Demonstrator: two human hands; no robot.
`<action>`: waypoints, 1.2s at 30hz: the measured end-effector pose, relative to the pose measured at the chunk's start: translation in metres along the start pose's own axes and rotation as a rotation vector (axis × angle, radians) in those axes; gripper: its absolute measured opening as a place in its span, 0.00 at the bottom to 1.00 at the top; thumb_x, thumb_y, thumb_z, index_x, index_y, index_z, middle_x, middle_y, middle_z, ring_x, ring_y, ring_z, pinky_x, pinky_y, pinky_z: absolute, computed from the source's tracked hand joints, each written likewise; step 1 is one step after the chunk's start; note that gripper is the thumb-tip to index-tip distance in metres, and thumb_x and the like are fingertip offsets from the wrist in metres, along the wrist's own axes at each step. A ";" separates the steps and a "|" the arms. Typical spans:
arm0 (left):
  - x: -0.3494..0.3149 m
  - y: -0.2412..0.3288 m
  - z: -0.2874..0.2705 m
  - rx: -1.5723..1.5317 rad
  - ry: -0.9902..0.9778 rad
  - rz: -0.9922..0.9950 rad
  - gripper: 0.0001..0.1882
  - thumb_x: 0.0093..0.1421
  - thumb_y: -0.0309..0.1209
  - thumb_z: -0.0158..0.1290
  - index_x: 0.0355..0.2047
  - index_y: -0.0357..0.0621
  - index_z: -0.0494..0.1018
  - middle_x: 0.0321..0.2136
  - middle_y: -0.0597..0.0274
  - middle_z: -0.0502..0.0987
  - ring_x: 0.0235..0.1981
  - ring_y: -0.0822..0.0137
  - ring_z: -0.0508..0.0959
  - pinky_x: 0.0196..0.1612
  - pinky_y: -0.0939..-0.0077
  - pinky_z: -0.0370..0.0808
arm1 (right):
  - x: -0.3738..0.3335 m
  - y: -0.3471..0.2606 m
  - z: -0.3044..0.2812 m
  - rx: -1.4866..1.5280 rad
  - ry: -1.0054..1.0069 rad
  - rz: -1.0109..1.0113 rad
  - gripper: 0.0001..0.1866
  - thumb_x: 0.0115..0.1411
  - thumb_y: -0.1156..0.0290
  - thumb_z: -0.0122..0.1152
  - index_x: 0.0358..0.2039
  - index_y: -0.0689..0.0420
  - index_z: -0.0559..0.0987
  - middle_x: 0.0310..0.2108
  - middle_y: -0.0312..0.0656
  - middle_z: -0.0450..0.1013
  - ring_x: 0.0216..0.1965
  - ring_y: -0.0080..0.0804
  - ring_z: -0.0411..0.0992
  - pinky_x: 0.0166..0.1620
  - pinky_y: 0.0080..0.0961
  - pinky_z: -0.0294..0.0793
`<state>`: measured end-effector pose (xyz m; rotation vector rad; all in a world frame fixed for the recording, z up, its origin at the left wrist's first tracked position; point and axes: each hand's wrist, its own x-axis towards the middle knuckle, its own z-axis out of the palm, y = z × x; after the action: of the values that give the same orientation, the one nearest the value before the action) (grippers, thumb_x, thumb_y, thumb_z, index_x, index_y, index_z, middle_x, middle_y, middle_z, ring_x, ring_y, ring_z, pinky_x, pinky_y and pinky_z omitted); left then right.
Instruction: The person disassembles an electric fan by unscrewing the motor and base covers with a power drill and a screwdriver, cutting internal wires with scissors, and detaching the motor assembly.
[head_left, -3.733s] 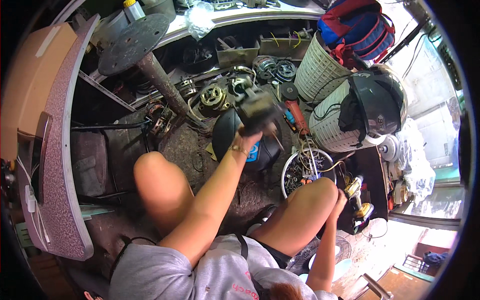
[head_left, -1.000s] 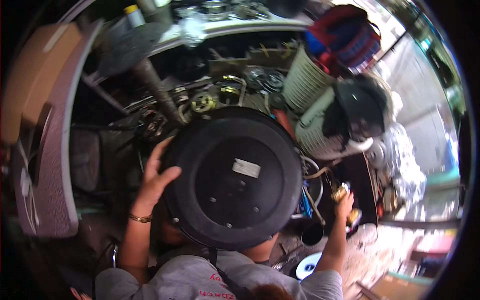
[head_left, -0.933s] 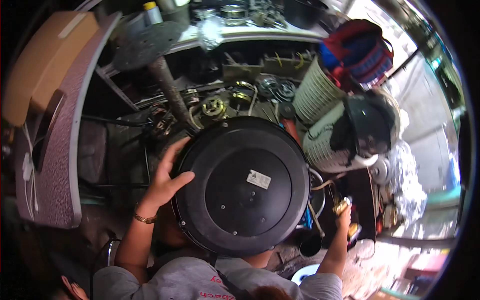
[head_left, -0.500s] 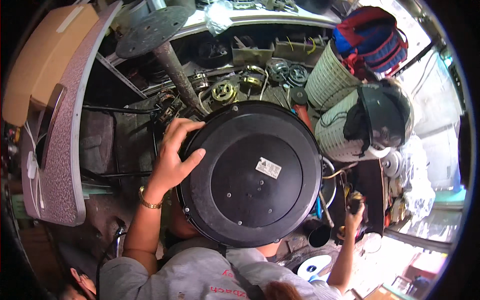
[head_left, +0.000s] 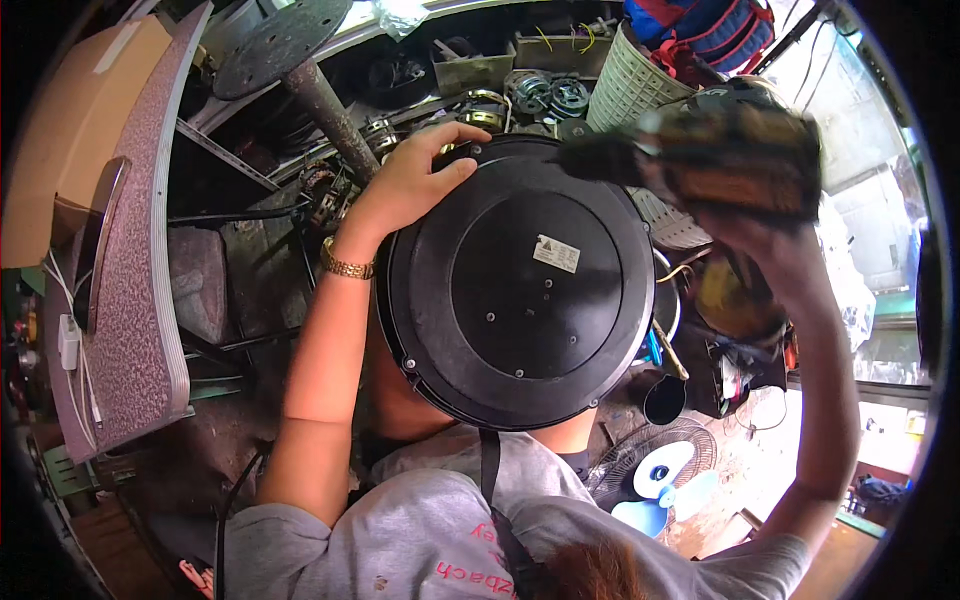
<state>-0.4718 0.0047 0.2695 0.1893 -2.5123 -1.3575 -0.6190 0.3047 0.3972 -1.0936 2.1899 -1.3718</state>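
A large round black housing (head_left: 545,335) lies face up over my lap, with screws around its rim and a pale label (head_left: 556,254) on its raised centre. My left hand (head_left: 420,180) holds the upper left rim, the thumb on top near a rim screw and the other fingers bent over the edge. To the upper right, my right hand (head_left: 745,235) grips a dark power drill (head_left: 740,160) with yellow-brown parts. Motion smears the drill; its dark nose points left, over the rim. What lies under the housing is hidden.
Motor parts (head_left: 550,95) crowd the area beyond the housing. White baskets (head_left: 635,85) stand far right, one bearing a blue and red bag (head_left: 700,35). A metal post (head_left: 335,120) and a speckled tabletop (head_left: 130,330) are left. Fan blades (head_left: 665,470) lie lower right.
My right hand has raised the drill from the lower right to the housing's upper right rim. My left hand has slid along the rim toward the top screw.
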 end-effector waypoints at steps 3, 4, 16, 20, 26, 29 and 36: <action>-0.002 0.000 -0.001 0.003 0.013 -0.011 0.20 0.60 0.36 0.53 0.50 0.41 0.71 0.47 0.63 0.75 0.49 0.71 0.72 0.53 0.75 0.67 | 0.026 -0.015 0.023 0.037 -0.108 -0.182 0.19 0.51 0.72 0.66 0.45 0.61 0.78 0.36 0.39 0.77 0.33 0.24 0.76 0.33 0.21 0.76; -0.003 0.001 -0.001 0.024 0.026 0.000 0.19 0.60 0.36 0.53 0.50 0.41 0.71 0.46 0.62 0.75 0.49 0.71 0.72 0.54 0.75 0.66 | 0.029 -0.024 0.026 0.012 -0.133 -0.056 0.20 0.51 0.71 0.66 0.45 0.61 0.78 0.35 0.39 0.77 0.32 0.23 0.75 0.32 0.21 0.76; 0.003 -0.008 0.004 -0.146 0.025 0.022 0.14 0.60 0.31 0.55 0.45 0.41 0.70 0.40 0.67 0.74 0.43 0.76 0.71 0.49 0.80 0.68 | 0.057 -0.043 0.042 -0.086 -0.276 0.035 0.19 0.53 0.70 0.67 0.45 0.60 0.77 0.31 0.39 0.78 0.24 0.19 0.73 0.26 0.18 0.74; 0.003 -0.003 0.004 -0.169 0.009 -0.014 0.13 0.60 0.30 0.55 0.45 0.42 0.70 0.40 0.67 0.74 0.43 0.77 0.71 0.48 0.80 0.68 | 0.061 -0.028 0.038 -0.082 -0.275 0.119 0.20 0.53 0.70 0.68 0.46 0.60 0.77 0.32 0.38 0.78 0.26 0.19 0.74 0.25 0.17 0.74; 0.002 0.000 0.006 -0.137 0.061 -0.021 0.14 0.57 0.29 0.55 0.43 0.41 0.72 0.40 0.60 0.77 0.46 0.67 0.76 0.49 0.73 0.70 | 0.055 -0.048 0.043 -0.010 -0.288 0.044 0.20 0.53 0.69 0.67 0.46 0.59 0.77 0.31 0.37 0.77 0.27 0.18 0.74 0.26 0.17 0.74; 0.004 -0.002 0.007 -0.125 0.050 -0.009 0.14 0.56 0.29 0.56 0.43 0.41 0.72 0.41 0.59 0.76 0.45 0.66 0.76 0.49 0.72 0.70 | 0.063 -0.032 0.037 -0.101 -0.289 0.094 0.19 0.53 0.69 0.67 0.46 0.59 0.78 0.31 0.37 0.77 0.27 0.18 0.73 0.26 0.17 0.74; 0.004 0.010 0.009 -0.058 0.068 0.012 0.24 0.57 0.31 0.58 0.51 0.38 0.65 0.46 0.58 0.73 0.49 0.67 0.73 0.51 0.74 0.69 | 0.075 -0.033 0.033 -0.192 -0.369 0.170 0.18 0.53 0.68 0.67 0.45 0.58 0.79 0.31 0.36 0.77 0.26 0.17 0.73 0.26 0.17 0.73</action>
<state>-0.4780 0.0166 0.2738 0.2043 -2.4118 -1.3931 -0.6328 0.2205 0.4190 -1.0941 2.1094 -0.8261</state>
